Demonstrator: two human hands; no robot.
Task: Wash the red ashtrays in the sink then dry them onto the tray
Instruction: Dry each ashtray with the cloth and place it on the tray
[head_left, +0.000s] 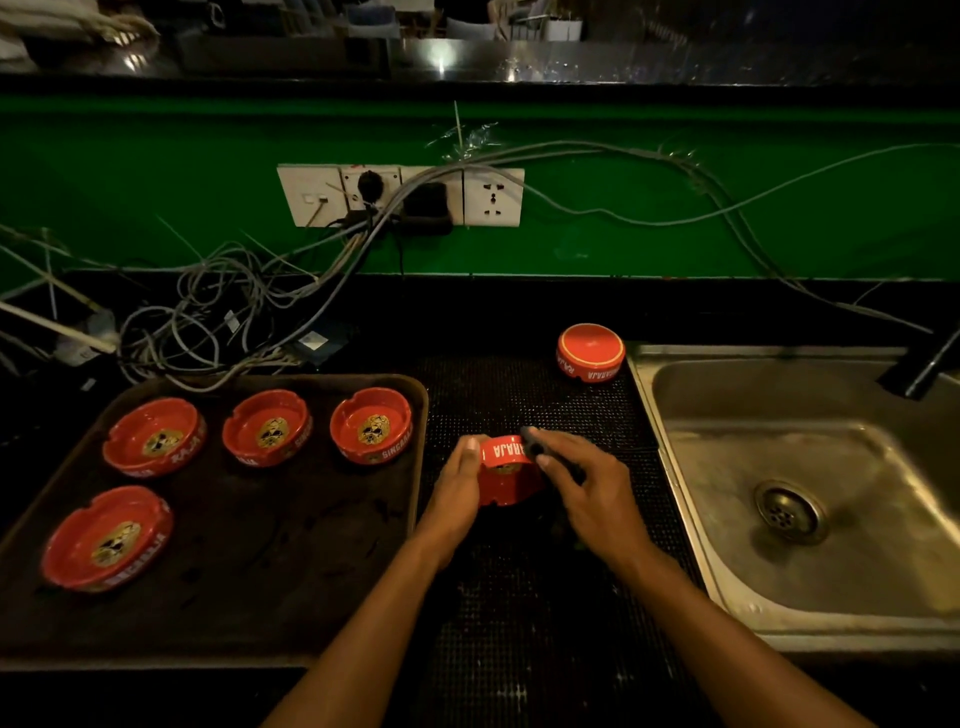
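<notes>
A red ashtray (506, 467) is being held tilted above the black mesh mat (524, 395), between tray (291, 597) and sink (810, 467) — gripped by the left hand (457, 480), while a dark cloth (535, 441) is being pinched against its rim by the right hand (589, 486) fingers. Risk: a wet glazed ashtray being held one-sided — a slip onto the surface is being invited. The upturned ashtray (590, 352) is waiting near the sink edge.

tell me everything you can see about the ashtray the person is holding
The held ashtray is round, glossy red, ceramic-looking, with white lettering on its outer wall, seen upside down. It is tilted on edge, open side toward the person, a dark and gold emblem barely showing inside. It is above the black dotted mat, between the tray and sink. The left hand grips its left side; the right hand presses something dark against its right rim.
</notes>
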